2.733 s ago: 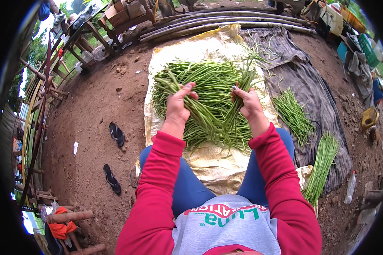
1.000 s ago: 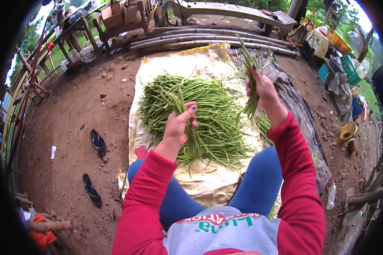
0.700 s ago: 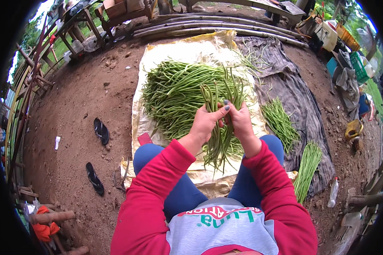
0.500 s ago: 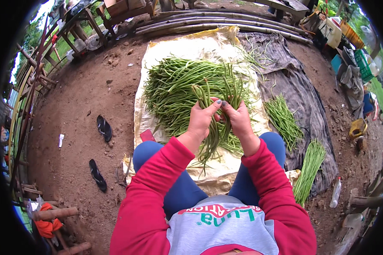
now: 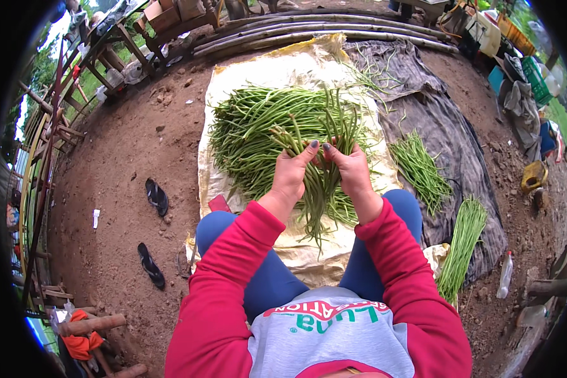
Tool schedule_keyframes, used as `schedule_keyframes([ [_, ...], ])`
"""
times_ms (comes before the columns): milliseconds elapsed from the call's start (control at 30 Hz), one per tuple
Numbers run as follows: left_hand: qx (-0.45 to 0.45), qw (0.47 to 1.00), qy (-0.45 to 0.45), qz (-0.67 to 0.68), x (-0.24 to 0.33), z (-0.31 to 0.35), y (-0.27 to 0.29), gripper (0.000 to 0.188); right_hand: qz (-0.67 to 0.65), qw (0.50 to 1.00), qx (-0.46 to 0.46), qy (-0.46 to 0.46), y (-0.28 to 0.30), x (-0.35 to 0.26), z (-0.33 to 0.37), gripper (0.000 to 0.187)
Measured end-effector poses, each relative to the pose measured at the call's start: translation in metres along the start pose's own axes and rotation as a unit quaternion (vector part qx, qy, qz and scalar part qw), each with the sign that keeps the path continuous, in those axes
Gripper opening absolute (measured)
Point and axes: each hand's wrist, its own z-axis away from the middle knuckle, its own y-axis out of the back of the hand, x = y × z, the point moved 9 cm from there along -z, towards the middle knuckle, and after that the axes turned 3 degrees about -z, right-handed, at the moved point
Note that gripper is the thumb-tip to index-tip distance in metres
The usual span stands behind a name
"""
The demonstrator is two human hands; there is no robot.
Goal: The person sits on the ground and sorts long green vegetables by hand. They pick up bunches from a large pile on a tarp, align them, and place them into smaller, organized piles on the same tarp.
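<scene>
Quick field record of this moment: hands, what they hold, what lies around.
left hand: closed on bunch
right hand: closed on same bunch, beside the left hand
bunch: long green beans, held above the lap, ends hanging down
pile: loose beans on pale sack
sorted bundles: one on dark cloth, another at its near edge
ground: bare soil; two sandals to the left; plastic bottle to the right

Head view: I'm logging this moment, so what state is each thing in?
left hand: closed on the bunch of long beans
right hand: closed on the same bunch
bunch of long beans: held upright, ends hanging
bean pile: loose on the pale sack
pale sack: spread flat
two sandals: apart on the dirt
</scene>
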Motion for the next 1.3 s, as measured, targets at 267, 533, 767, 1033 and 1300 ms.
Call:
schedule_keyframes([
  [267,-0.053,0.996,0.022,0.067,0.017,-0.008,-0.004,0.016,0.125,0.991,-0.042,-0.026,-0.006,0.007,0.01,0.025],
  [533,0.01,0.999,-0.021,-0.041,0.032,-0.009,0.011,0.016,0.104,0.992,-0.064,-0.044,-0.012,0.011,0.01,0.018],
  [767,-0.028,0.999,0.016,0.034,0.06,-0.018,0.019,0.017,0.163,0.977,-0.088,-0.102,0.003,0.034,0.009,0.02],
  [1033,-0.114,0.988,0.105,-0.023,0.031,-0.002,0.007,0.046,0.154,0.988,-0.013,0.007,0.008,0.006,-0.001,0.032],
  [1300,-0.121,0.977,0.008,-0.173,0.006,0.021,-0.027,0.032,0.065,0.992,0.003,-0.105,-0.003,0.011,0.011,0.077],
])
